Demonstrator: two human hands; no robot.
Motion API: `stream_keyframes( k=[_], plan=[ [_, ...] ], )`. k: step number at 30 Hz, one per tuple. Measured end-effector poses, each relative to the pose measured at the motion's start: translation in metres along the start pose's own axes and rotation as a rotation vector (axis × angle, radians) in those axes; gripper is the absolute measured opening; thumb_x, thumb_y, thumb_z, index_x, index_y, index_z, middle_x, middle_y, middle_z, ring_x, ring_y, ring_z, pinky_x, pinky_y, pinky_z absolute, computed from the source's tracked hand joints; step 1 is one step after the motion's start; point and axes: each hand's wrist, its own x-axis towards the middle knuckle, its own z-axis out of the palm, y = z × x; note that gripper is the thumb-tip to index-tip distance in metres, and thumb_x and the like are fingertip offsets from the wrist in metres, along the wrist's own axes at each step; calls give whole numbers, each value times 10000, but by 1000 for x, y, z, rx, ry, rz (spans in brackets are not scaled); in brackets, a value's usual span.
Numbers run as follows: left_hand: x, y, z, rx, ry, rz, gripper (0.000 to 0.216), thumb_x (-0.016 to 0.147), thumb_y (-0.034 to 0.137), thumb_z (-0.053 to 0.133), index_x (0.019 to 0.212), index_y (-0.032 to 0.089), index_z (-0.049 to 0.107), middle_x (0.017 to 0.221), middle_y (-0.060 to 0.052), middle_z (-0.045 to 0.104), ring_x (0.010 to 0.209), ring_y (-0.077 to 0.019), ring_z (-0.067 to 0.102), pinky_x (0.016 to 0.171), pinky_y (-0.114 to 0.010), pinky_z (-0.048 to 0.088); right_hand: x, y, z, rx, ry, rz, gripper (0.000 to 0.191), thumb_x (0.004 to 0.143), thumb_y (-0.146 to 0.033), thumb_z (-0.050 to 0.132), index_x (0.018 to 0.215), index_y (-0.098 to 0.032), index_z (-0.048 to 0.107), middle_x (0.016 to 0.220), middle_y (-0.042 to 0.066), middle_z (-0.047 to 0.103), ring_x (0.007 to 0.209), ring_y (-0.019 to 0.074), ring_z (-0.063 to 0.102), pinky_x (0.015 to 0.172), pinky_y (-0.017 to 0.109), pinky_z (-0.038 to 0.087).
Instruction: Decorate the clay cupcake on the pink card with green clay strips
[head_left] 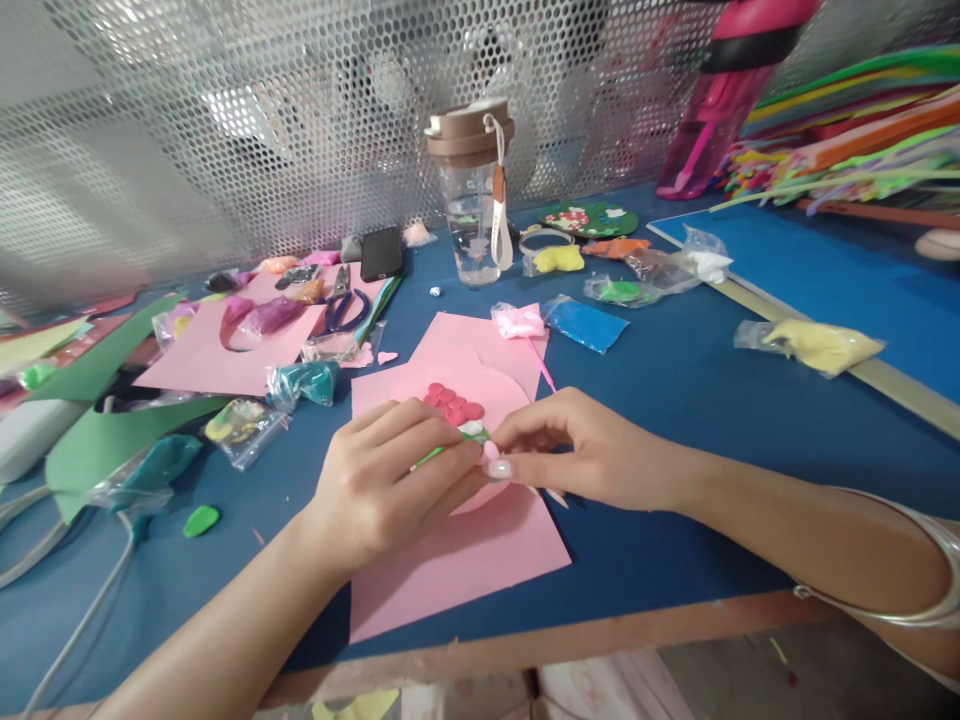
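Note:
My left hand [390, 480] and my right hand [577, 450] meet over a pink paper sheet [465, 560] on the blue table. Both hands are closed in a pinch around a small piece of green and white clay [474, 431] at their fingertips. A thin green strip [429, 457] sticks out under my left fingers. Just behind the fingertips, several flat red clay discs [451, 402] lie in a cluster on a pink paper circle [495, 385].
Bags of coloured clay lie around: blue [585, 324], yellow [817, 346], teal [304, 382], green [622, 292]. A clear cup with brown lid [472, 190], a phone [381, 253], scissors [341, 305], green paper [97, 450] and a pink bottle [720, 100] stand behind. The table edge [600, 630] is near.

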Motion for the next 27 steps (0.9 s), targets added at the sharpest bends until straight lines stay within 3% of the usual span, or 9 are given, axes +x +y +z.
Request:
stream_keyframes(
  k=[4, 8, 13, 19, 27],
  plan=[
    [4, 3, -4, -242, -15, -146, 161, 707, 232, 668, 837, 153, 615, 708, -37, 630, 652, -144, 546, 589, -280, 477, 0, -1, -5, 25, -51, 36, 139, 752, -235, 617, 738, -98, 637, 546, -26, 506, 444, 48, 429, 410, 174, 327],
    [10, 7, -9, -629, -56, -371, 178, 806, 219, 580, 968, 169, 633, 823, -64, 599, 744, -143, 554, 663, -286, 496, -3, -5, -10, 168, -264, 89, 126, 748, -193, 620, 805, -83, 642, 596, -18, 533, 444, 46, 458, 412, 167, 366],
    [10, 9, -7, -939, -177, -468, 181, 818, 327, 584, 902, 211, 695, 763, -48, 509, 735, -135, 481, 644, -276, 479, -4, -1, -7, 304, -425, 56, 108, 764, -151, 616, 829, -67, 638, 547, -44, 507, 443, 26, 473, 424, 127, 408],
    [10, 9, -9, -1061, -198, -504, 159, 788, 299, 627, 899, 225, 714, 770, -46, 506, 761, -138, 479, 680, -291, 468, -2, 7, -8, 371, -436, -21, 155, 772, -208, 644, 741, -61, 604, 537, -44, 496, 431, 15, 475, 412, 102, 419],
    [12, 9, -9, -1066, -149, -475, 175, 810, 299, 593, 908, 212, 709, 773, -45, 527, 779, -123, 494, 695, -268, 484, -2, 4, -5, 484, -423, 11, 93, 768, -146, 625, 731, -69, 589, 527, -49, 507, 404, 17, 465, 403, 106, 436]
  ],
)
